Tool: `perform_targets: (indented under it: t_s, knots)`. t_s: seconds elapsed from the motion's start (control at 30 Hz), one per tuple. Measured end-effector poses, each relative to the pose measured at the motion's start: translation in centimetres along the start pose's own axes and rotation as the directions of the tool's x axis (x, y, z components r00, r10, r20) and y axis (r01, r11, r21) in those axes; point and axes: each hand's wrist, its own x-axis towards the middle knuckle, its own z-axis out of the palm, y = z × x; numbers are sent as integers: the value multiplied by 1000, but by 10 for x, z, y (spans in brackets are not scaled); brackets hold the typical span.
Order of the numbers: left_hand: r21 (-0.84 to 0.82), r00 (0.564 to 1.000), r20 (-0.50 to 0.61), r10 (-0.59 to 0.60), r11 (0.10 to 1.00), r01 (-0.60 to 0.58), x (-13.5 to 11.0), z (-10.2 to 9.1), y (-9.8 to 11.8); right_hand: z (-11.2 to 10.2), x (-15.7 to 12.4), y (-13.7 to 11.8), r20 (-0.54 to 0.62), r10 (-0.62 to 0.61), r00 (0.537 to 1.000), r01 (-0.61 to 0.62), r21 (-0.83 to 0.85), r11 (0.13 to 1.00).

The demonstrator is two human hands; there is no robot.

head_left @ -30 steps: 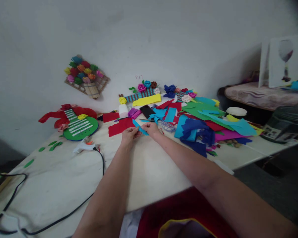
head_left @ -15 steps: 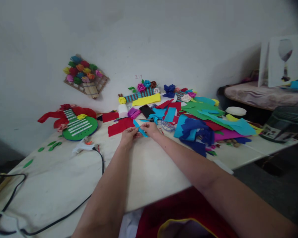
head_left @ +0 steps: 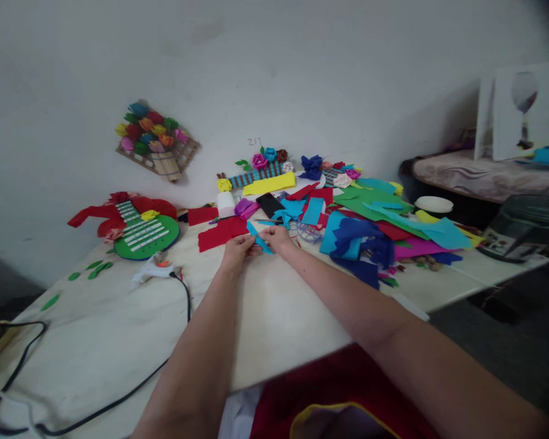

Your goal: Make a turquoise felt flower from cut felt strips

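Between my hands is a narrow blue crepe paper strip (head_left: pixel 252 229), slanted down to the right above the table. My left hand (head_left: pixel 239 249) pinches it from the left, and my right hand (head_left: pixel 278 238) pinches it from the right with curled fingers. Part of the strip is hidden behind my fingertips. Just beyond my hands lie a red paper piece (head_left: pixel 222 234), a dark phone (head_left: pixel 269 205) and some crumpled light blue paper (head_left: pixel 291 210). A purple paper piece (head_left: pixel 246 208) sits to the left of the phone.
A glue gun (head_left: pixel 155 268) with a black cord (head_left: pixel 190 299) rests on the left, near a green and red guitar-shaped craft (head_left: pixel 149 238). Heaped coloured paper (head_left: pixel 370 204) covers the right side. A glass jar (head_left: pixel 521 228) stands at the table's right edge, and paper flowers (head_left: pixel 269 154) are at the wall.
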Motion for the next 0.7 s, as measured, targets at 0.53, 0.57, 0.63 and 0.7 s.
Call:
perform_targets:
  t_s: [0.53,0.57,0.63,0.7]
  knots:
    - [-2,993,-102,52,999,-52,-1,1,2,-3,-1,0,124,29,992,-12,-130,991]
    - [-10,992,-115,58,998,-60,-1,1,2,-4,-3,0,168,55,984,-31,-139,990]
    - [-29,988,-133,77,996,-81,1,0,1,-5,-5,0,247,89,965,-56,-137,989]
    - [-54,986,-144,86,994,-95,2,0,1,-5,-7,0,303,89,949,-53,-125,991]
